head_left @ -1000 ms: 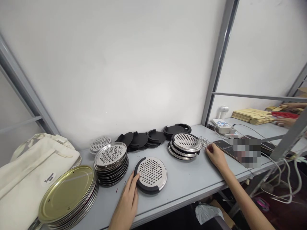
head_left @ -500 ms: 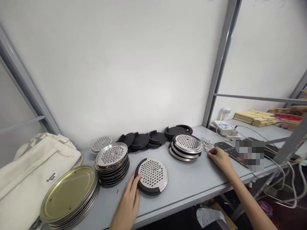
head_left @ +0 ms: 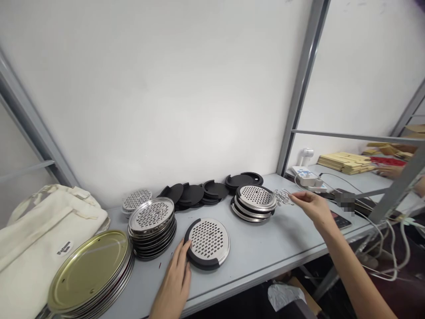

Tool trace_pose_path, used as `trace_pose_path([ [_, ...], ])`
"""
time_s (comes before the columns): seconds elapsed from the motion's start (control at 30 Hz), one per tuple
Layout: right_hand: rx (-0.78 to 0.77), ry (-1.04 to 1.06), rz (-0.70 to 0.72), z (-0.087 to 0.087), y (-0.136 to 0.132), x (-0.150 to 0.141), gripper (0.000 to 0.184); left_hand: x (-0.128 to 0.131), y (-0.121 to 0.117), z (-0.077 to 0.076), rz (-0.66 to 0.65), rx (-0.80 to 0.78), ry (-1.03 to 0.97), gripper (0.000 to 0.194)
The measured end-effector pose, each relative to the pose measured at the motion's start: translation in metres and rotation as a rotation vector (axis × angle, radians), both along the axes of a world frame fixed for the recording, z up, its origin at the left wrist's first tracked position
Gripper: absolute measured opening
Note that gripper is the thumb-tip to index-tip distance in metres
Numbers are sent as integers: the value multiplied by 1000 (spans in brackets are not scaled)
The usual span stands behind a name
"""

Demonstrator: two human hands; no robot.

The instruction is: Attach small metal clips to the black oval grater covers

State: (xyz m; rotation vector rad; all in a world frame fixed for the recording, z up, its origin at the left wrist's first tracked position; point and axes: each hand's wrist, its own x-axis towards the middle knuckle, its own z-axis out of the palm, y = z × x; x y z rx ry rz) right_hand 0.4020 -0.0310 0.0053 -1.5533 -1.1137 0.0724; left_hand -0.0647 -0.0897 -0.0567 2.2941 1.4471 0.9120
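A round metal grater with a black rim on its left side lies on the grey shelf. My left hand holds that rim at the left, fingers over its edge. Above the shelf, my right hand is closed in a pinch, with a thin small metal piece just showing at the fingertips. Close by is a pile of small wire-like metal pieces. Left of it stands a stack of rimmed graters.
Bare grater discs are stacked at left, beside gold-coloured round plates and a cream bag. Black round holders line the wall. A phone, cables and a metal post stand at right; another person's hand is beyond.
My right hand has lifted off the shelf by the metal pieces, still pinched. My left hand stays on the grater. The view has shifted slightly.
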Motion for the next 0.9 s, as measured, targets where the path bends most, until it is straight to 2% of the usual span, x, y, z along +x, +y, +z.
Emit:
trace_pose_path([
  [0.1,38,172,153,39,-17,-37,32,2,-2,1,53,70,-63,50],
  [0.17,58,207,288,58,-27,-72,30,6,-4,8,65,124,-144,43],
  [0.23,63,223,443,67,-33,-111,27,13,-4,22,22,117,-267,36],
  [0.27,44,221,517,68,-33,-131,24,19,-2,31,-14,62,-342,34],
  [0.37,30,221,717,55,-25,-186,15,39,15,58,-160,-256,-573,35],
  [0.43,25,193,740,42,-15,-215,10,54,36,70,-214,-383,-708,42],
  [0.5,31,146,731,29,-2,-235,7,68,60,75,-246,-485,-785,45],
  [0.6,69,63,678,16,19,-252,9,81,93,71,-233,-484,-833,41],
  [0.7,99,-2,669,8,37,-259,11,85,115,61,-219,-465,-889,37],
  [0.8,98,-49,682,-2,50,-263,12,85,126,53,-192,-396,-909,34],
  [0.9,96,-85,698,-12,54,-267,13,85,126,49,-164,-323,-907,29],
])
